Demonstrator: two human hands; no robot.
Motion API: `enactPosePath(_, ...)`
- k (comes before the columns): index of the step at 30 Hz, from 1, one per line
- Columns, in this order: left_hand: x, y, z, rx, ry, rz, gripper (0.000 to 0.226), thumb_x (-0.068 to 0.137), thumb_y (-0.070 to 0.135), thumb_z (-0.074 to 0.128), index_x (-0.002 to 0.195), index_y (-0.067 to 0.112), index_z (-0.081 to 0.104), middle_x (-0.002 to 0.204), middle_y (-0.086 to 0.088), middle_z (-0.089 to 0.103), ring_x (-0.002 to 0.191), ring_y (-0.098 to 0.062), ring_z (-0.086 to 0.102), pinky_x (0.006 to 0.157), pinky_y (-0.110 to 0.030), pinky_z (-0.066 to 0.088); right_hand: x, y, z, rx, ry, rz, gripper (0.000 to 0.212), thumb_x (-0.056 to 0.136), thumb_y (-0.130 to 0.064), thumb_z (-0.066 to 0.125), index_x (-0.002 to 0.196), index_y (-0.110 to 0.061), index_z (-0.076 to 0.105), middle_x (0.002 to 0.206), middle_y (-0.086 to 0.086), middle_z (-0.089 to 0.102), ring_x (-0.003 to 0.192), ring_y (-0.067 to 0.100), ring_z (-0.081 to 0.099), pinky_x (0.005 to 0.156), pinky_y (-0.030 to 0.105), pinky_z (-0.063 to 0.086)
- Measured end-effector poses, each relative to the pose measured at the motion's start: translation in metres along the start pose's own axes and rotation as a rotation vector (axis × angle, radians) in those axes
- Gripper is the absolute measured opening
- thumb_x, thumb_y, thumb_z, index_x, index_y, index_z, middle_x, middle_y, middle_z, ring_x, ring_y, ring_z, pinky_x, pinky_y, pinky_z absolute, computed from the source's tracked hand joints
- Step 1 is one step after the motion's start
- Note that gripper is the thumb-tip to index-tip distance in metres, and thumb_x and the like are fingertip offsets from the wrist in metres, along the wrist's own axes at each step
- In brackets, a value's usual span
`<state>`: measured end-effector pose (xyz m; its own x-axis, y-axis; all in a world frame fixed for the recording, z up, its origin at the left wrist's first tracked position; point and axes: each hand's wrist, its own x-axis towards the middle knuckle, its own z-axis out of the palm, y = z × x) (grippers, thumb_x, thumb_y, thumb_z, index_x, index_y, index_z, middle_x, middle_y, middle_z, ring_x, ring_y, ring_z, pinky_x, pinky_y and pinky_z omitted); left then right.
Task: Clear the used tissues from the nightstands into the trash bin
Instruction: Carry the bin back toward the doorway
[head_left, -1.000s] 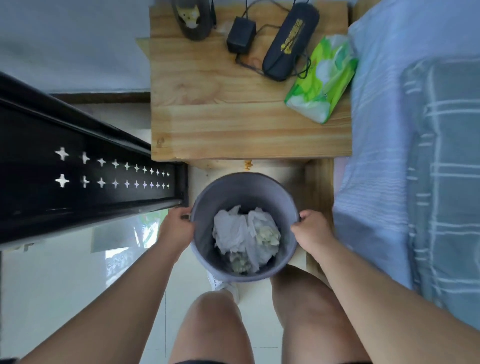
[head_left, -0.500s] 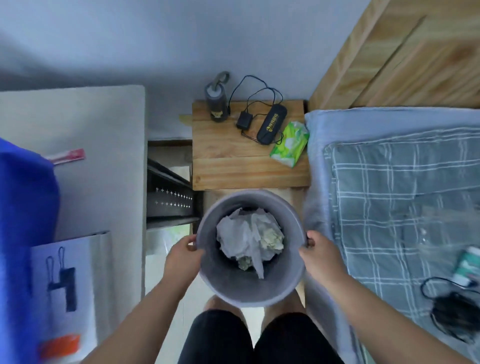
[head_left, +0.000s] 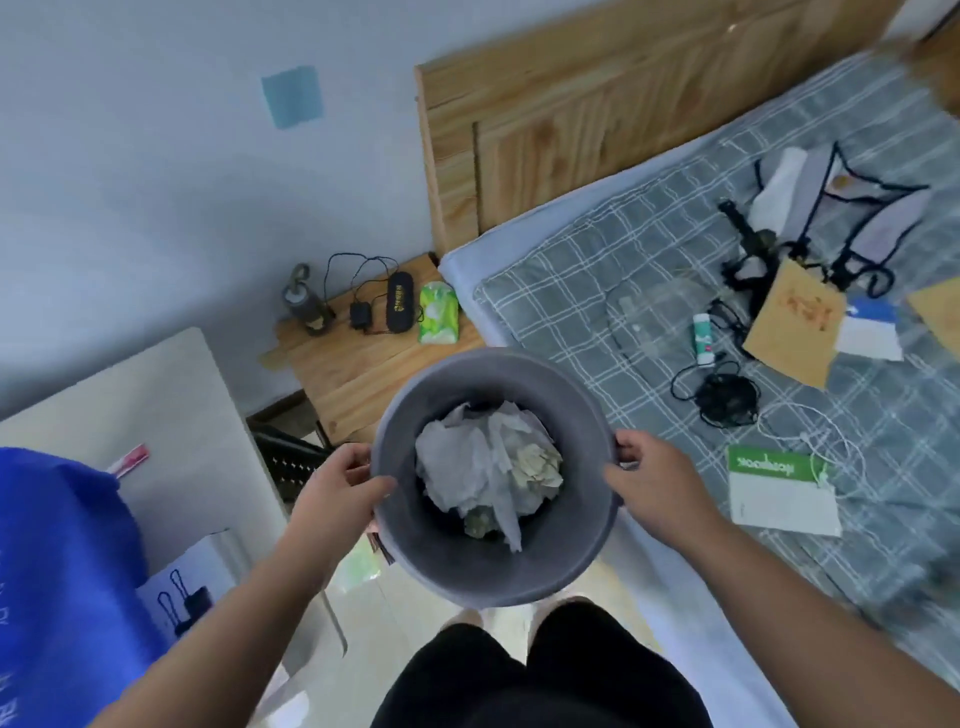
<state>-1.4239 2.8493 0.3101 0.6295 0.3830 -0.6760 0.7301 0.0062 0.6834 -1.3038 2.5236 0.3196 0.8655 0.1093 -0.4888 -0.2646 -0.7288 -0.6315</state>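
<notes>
Both hands (head_left: 340, 480) (head_left: 647, 475) gripping grey trash bin (head_left: 493, 571) rim, crumpled tissues (head_left: 483, 467) inside (nightstand (head_left: 358, 369) behind)

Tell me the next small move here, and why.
Probably carry the trash bin away, perhaps to another nightstand: left hand and right hand grip its rim, used tissues lie inside, and this nightstand shows no loose tissue beside its green tissue pack.

You see plaid blanket (head_left: 597, 291) | on it brown envelope (head_left: 795, 322), black cable bundle (head_left: 724, 400), small bottle (head_left: 702, 338) | wooden headboard (head_left: 597, 114) behind | blue bag (head_left: 57, 561) at your left
</notes>
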Motion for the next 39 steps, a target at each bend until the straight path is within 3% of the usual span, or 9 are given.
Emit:
enactPosePath(5, -0.026, 0.033, 0.057, 0.134, -0.207, 0.095, 0.027, 0.095, -0.002, 0.072, 0.112, 0.019, 0.067, 0.091, 0.002, 0.086, 0.072, -0.018, 0.082, 0.052, -0.022, 0.061, -0.076, 0.064, -0.045, 0.109, 0.204, 0.101, 0.022, 0.084, -0.014, 0.071, 0.084, -0.034, 0.064, 0.081, -0.018, 0.07, 0.075, 0.0, 0.065, 0.065, 0.03, 0.055)
enactPosePath(10, -0.073, 0.041, 0.15, 0.313, -0.421, 0.191, 0.025, 0.095, 0.0, 0.071, 0.111, 0.02, 0.069, 0.093, -0.008, 0.085, 0.072, -0.024, 0.082, 0.052, -0.026, 0.062, -0.18, 0.168, -0.067, 0.258, 0.384, 0.27, 0.012, 0.083, -0.018, 0.067, 0.091, -0.027, 0.068, 0.087, -0.008, 0.074, 0.078, 0.017, 0.069, 0.071, 0.04, 0.058)
enactPosePath(13, -0.121, 0.027, 0.222, 0.438, -0.567, 0.247, 0.03, 0.094, 0.0, 0.068, 0.105, 0.027, 0.073, 0.094, -0.011, 0.085, 0.077, -0.028, 0.082, 0.059, -0.035, 0.065, -0.262, 0.234, -0.07, 0.386, 0.514, 0.376, 0.02, 0.083, -0.02, 0.067, 0.094, -0.037, 0.065, 0.091, -0.017, 0.073, 0.078, 0.004, 0.068, 0.064, 0.028, 0.052)
enactPosePath(15, -0.161, 0.013, 0.271, 0.533, -0.666, 0.265, 0.033, 0.09, 0.006, 0.068, 0.096, 0.038, 0.075, 0.096, -0.009, 0.085, 0.083, -0.03, 0.082, 0.065, -0.039, 0.067, -0.321, 0.278, -0.071, 0.469, 0.589, 0.479, 0.023, 0.082, -0.021, 0.067, 0.092, -0.042, 0.062, 0.091, -0.021, 0.071, 0.077, -0.003, 0.066, 0.06, 0.019, 0.045)
enactPosePath(18, -0.23, -0.009, 0.344, 0.662, -0.83, 0.302, 0.032, 0.081, 0.018, 0.069, 0.099, 0.043, 0.074, 0.098, -0.002, 0.086, 0.084, -0.023, 0.082, 0.064, -0.034, 0.066, -0.415, 0.332, -0.07, 0.603, 0.747, 0.625, 0.023, 0.081, -0.022, 0.066, 0.089, -0.043, 0.064, 0.087, -0.023, 0.071, 0.073, -0.004, 0.067, 0.06, 0.019, 0.046)
enactPosePath(22, -0.309, -0.041, 0.441, 0.83, -1.036, 0.385, 0.033, 0.088, 0.01, 0.071, 0.111, 0.034, 0.071, 0.096, 0.006, 0.086, 0.081, -0.016, 0.082, 0.057, -0.028, 0.064, -0.527, 0.379, -0.07, 0.734, 0.958, 0.763, 0.024, 0.077, -0.027, 0.065, 0.092, -0.046, 0.067, 0.091, -0.039, 0.067, 0.073, -0.008, 0.067, 0.058, 0.018, 0.047)
enactPosePath(29, -0.426, -0.106, 0.576, 1.082, -1.326, 0.473, 0.03, 0.096, -0.001, 0.067, 0.115, 0.021, 0.068, 0.092, 0.003, 0.086, 0.076, -0.022, 0.083, 0.056, -0.035, 0.066, -0.639, 0.431, -0.032, 0.947, 1.329, 1.03, 0.02, 0.082, -0.034, 0.068, 0.097, -0.046, 0.067, 0.093, -0.025, 0.073, 0.073, -0.006, 0.069, 0.055, 0.015, 0.047)
enactPosePath(35, -0.496, -0.155, 0.676, 1.271, -1.541, 0.477, 0.027, 0.091, -0.003, 0.069, 0.111, 0.015, 0.071, 0.086, -0.01, 0.084, 0.066, -0.02, 0.08, 0.055, -0.035, 0.064, -0.677, 0.46, -0.017, 1.022, 1.378, 1.275, 0.01, 0.084, -0.031, 0.058, 0.083, -0.034, 0.067, 0.078, -0.025, 0.07, 0.066, 0.001, 0.065, 0.052, 0.019, 0.047)
enactPosePath(39, -0.554, -0.182, 0.729, 1.383, -1.694, 0.515, 0.027, 0.091, 0.002, 0.068, 0.112, 0.018, 0.072, 0.093, -0.007, 0.085, 0.078, -0.024, 0.082, 0.06, -0.037, 0.066, -0.708, 0.477, -0.015, 1.071, 1.45, 1.382, 0.012, 0.082, -0.027, 0.057, 0.077, -0.026, 0.068, 0.065, -0.011, 0.073, 0.05, 0.01, 0.067, 0.042, 0.018, 0.045)
